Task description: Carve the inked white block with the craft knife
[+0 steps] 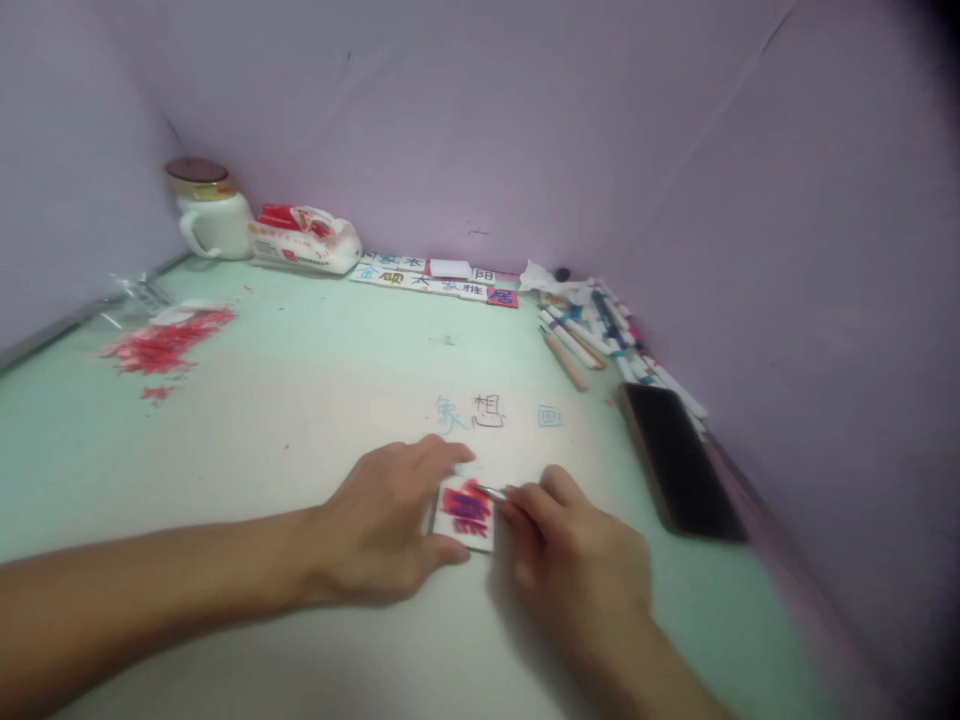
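On the table in front of me lies a small white square block (pixel 484 535), with red colouring and a dark purple character on its face. My left hand (pixel 390 515) grips it from the left, thumb at the lower edge and fingers at the upper edge. My right hand (pixel 577 555) is closed around a slim metal-tipped carving tool (pixel 491 494). The tip touches or hovers just over the block's upper right part; I cannot tell which. Most of the tool's handle is hidden inside my right fingers.
Red shavings (pixel 169 345) lie at left. A white mug (pixel 217 225) and a wipes packet (pixel 304 240) stand behind. Character blocks (pixel 431 283) line the wall. Markers (pixel 574 340) and a phone (pixel 679 460) lie at right. Characters (pixel 487 411) are written on the table.
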### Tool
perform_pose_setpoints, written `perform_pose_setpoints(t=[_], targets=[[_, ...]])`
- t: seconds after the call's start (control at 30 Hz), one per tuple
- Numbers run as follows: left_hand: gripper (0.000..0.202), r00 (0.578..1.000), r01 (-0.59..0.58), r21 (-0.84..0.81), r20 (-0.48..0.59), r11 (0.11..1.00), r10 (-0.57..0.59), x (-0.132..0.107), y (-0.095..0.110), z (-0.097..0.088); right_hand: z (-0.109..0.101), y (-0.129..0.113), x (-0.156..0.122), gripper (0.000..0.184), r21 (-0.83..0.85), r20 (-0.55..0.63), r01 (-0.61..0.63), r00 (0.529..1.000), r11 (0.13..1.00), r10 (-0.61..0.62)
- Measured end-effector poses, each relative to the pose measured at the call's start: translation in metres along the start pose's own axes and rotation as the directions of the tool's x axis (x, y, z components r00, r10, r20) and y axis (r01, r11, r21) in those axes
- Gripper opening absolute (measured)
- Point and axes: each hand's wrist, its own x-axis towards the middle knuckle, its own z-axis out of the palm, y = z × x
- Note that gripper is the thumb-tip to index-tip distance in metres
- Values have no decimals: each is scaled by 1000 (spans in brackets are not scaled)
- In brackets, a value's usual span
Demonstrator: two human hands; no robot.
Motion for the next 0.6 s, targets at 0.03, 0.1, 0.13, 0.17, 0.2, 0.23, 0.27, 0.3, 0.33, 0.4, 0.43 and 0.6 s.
perform_pose_setpoints(t=[0.03, 0.1, 0.13, 0.17, 0.2, 0.23, 0.27, 0.3, 0.33, 0.4, 0.43, 0.6], targets=[[57, 1000, 4, 1, 3, 1000, -4, 0, 0, 0, 0, -1, 0, 26, -13, -1, -2, 1000, 1000, 2], [57, 1000, 9, 2, 8, 1000, -9, 0, 1, -1, 0, -3, -1, 26, -37, 2, -7, 1000, 999, 7], [57, 1000, 12, 3, 7, 1000, -12, 0, 1, -1, 0, -3, -1, 25, -43, 6, -10, 1000, 999, 10], [58, 1000, 14, 4, 5, 1000, -14, 0, 1, -1, 0, -4, -2, 25, -46, 9, -13, 1000, 999, 13], [58, 1000, 16, 6, 1, 1000, -16, 0, 2, -1, 0, -4, -2, 24, -44, 12, -17, 1000, 999, 17], [58, 1000, 18, 6, -3, 1000, -18, 0, 2, -1, 0, -5, -2, 24, -39, 14, -22, 1000, 999, 23], [58, 1000, 19, 6, -8, 1000, -19, 0, 2, -1, 0, -5, -2, 24, -32, 15, -27, 1000, 999, 28], [58, 1000, 20, 6, -11, 1000, -20, 1, 2, -1, 1, -5, -3, 24, -26, 17, -32, 999, 999, 32], [57, 1000, 22, 7, -12, 1000, -22, 1, 2, 0, 1, -5, -3, 25, -24, 14, -37, 999, 999, 38], [57, 1000, 26, 12, -13, 1000, -26, 1, 2, 0, 2, -6, -2, 27, -25, 1, -48, 999, 999, 48], [56, 1000, 29, 16, -11, 999, -28, 1, 2, 0, 3, -6, -2, 28, -28, -8, -52, 999, 998, 52], [55, 1000, 28, 39, -6, 999, -28, 1, 2, 0, 3, -6, -3, 26, -37, 13, -59, 998, 998, 60]])
